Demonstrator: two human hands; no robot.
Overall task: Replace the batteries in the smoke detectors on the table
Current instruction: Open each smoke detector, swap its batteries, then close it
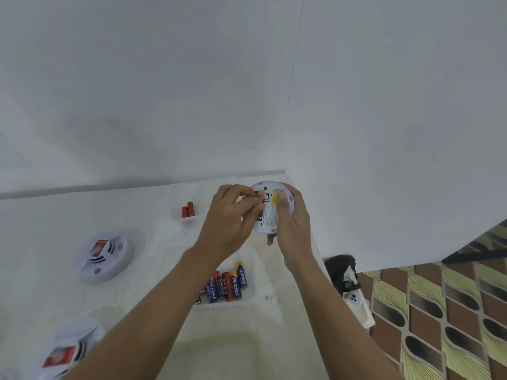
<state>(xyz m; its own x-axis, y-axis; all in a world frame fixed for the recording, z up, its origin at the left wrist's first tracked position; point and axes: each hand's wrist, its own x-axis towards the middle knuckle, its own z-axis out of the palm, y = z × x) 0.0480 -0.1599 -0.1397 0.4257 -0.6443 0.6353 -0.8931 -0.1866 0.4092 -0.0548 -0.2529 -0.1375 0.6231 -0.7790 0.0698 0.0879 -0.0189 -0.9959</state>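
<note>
The smoke detector, a white round unit, is held up between both hands at the centre of the frame, above the far right corner of the white table. Its back faces the camera, showing a printed label and a yellow sticker.

The right hand cups it from the right. The fingers wrap behind the rim, one fingertip shows below the lower edge, and the thumb lies across the yellow sticker.

The left hand comes in from the left with its fingers curled. Fingertips and thumb bear on the left part of the back, where a dark opening shows. So the unit sits clamped between the two hands. Whether the left fingertips also pinch something small there cannot be told.

On the table, a second detector lies face up at the left of the frame with a red tag on it. A third detector, blurred, sits in the lower left corner.

A small white tray left of the hands holds two red batteries. Below the forearms, a larger white tray holds blue and red batteries lying side by side.

A patterned floor fills the lower right.
</note>
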